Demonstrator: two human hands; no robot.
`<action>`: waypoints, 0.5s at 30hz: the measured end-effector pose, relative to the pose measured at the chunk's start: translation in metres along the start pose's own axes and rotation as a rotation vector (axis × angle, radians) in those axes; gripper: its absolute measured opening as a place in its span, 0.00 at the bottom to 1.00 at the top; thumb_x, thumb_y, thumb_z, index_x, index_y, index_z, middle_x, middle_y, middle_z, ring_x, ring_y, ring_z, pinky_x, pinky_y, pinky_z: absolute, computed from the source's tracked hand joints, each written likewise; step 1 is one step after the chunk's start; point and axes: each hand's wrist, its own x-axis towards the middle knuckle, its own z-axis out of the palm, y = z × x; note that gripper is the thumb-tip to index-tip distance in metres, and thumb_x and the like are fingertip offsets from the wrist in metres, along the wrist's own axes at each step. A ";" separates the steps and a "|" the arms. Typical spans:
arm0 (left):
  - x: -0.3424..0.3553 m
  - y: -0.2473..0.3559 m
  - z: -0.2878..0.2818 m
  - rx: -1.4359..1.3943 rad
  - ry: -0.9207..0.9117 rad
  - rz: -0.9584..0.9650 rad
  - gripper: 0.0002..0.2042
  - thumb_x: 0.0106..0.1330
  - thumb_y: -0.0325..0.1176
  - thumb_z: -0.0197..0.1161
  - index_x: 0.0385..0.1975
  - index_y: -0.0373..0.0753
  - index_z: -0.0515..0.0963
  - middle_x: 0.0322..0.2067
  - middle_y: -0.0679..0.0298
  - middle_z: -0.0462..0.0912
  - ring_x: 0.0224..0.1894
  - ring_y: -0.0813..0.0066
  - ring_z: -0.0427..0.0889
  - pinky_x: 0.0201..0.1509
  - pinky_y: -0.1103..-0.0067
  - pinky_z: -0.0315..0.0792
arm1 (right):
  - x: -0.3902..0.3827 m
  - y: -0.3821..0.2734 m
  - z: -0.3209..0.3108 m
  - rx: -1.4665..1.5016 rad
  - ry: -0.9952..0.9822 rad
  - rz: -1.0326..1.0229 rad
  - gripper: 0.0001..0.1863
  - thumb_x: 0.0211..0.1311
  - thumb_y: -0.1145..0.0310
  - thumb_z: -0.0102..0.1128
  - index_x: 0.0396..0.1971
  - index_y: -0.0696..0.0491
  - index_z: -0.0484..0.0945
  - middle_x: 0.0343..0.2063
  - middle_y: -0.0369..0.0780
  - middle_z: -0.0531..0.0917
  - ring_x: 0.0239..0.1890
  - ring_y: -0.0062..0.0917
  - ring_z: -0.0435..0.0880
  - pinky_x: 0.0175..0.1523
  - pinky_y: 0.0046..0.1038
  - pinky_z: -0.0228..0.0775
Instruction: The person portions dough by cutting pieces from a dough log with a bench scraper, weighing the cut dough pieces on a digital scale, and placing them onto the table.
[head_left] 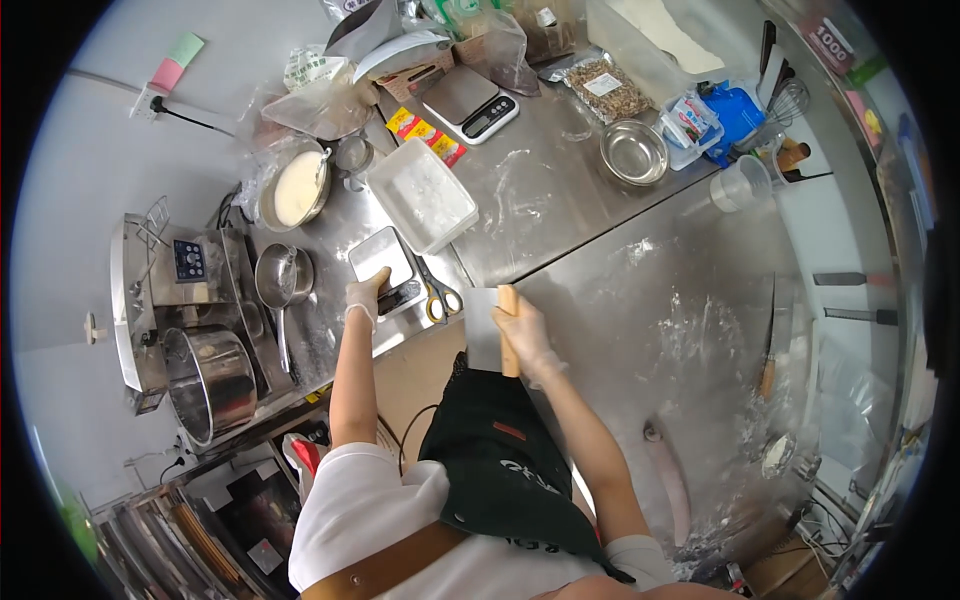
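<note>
The right hand (527,338) grips a bench scraper (487,333) firmly, the left hand (364,299) seemingly resting open on a small scale (384,262); steadying it helps.

Scraper (484,340) is seen w/ steel-grey blade & tan wood handle. Gloves are whitish; apron (505,465) black w/ red patch. Scissors (440,298) are yellow-handled.

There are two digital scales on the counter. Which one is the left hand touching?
The left hand rests on the near scale, at the counter's front edge beside the scissors. The other scale sits farther back, beyond the white rectangular tray, untouched.
</note>
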 end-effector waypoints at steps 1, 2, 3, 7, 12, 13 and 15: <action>0.002 -0.005 -0.002 -0.080 -0.065 0.010 0.26 0.46 0.44 0.75 0.36 0.27 0.77 0.31 0.57 0.81 0.29 0.71 0.78 0.32 0.75 0.72 | 0.004 -0.006 0.017 0.017 -0.017 0.049 0.16 0.53 0.63 0.61 0.38 0.57 0.76 0.30 0.49 0.81 0.35 0.34 0.82 0.42 0.31 0.71; 0.006 -0.008 -0.006 -0.159 -0.132 0.020 0.22 0.48 0.42 0.74 0.32 0.28 0.79 0.29 0.59 0.81 0.27 0.72 0.77 0.29 0.76 0.70 | 0.005 -0.012 0.033 0.075 -0.021 0.055 0.17 0.52 0.61 0.60 0.38 0.57 0.76 0.31 0.49 0.82 0.36 0.38 0.82 0.43 0.33 0.71; 0.011 -0.013 -0.009 -0.161 -0.127 0.022 0.22 0.48 0.42 0.74 0.32 0.28 0.79 0.29 0.59 0.81 0.27 0.72 0.77 0.29 0.76 0.70 | 0.009 -0.020 0.046 0.077 -0.026 0.051 0.17 0.52 0.61 0.60 0.38 0.57 0.76 0.31 0.49 0.82 0.36 0.38 0.82 0.43 0.33 0.71; 0.017 -0.015 -0.003 -0.266 -0.161 -0.046 0.21 0.50 0.43 0.73 0.31 0.27 0.80 0.27 0.61 0.80 0.26 0.71 0.76 0.30 0.75 0.68 | 0.037 -0.029 0.082 -0.295 -0.038 0.062 0.19 0.51 0.59 0.59 0.37 0.60 0.76 0.30 0.52 0.81 0.36 0.43 0.81 0.44 0.35 0.71; 0.035 -0.031 -0.015 -0.334 -0.157 -0.045 0.19 0.52 0.45 0.72 0.31 0.32 0.81 0.29 0.63 0.80 0.26 0.73 0.75 0.30 0.76 0.68 | 0.053 -0.026 0.127 -0.372 -0.169 0.069 0.19 0.50 0.59 0.59 0.34 0.61 0.76 0.29 0.53 0.81 0.35 0.45 0.81 0.44 0.37 0.71; 0.030 -0.025 -0.012 -0.356 -0.205 -0.114 0.19 0.53 0.46 0.71 0.32 0.34 0.81 0.30 0.64 0.80 0.26 0.75 0.75 0.29 0.78 0.68 | 0.055 -0.024 0.129 -0.377 -0.162 0.079 0.19 0.50 0.59 0.59 0.34 0.61 0.76 0.29 0.53 0.81 0.35 0.45 0.81 0.44 0.37 0.71; 0.019 -0.013 -0.011 -0.347 -0.283 -0.109 0.18 0.54 0.46 0.70 0.33 0.35 0.81 0.29 0.65 0.80 0.26 0.77 0.74 0.28 0.79 0.68 | 0.053 -0.019 0.141 -0.381 -0.171 0.091 0.19 0.51 0.59 0.58 0.36 0.59 0.76 0.30 0.52 0.81 0.36 0.44 0.81 0.44 0.37 0.71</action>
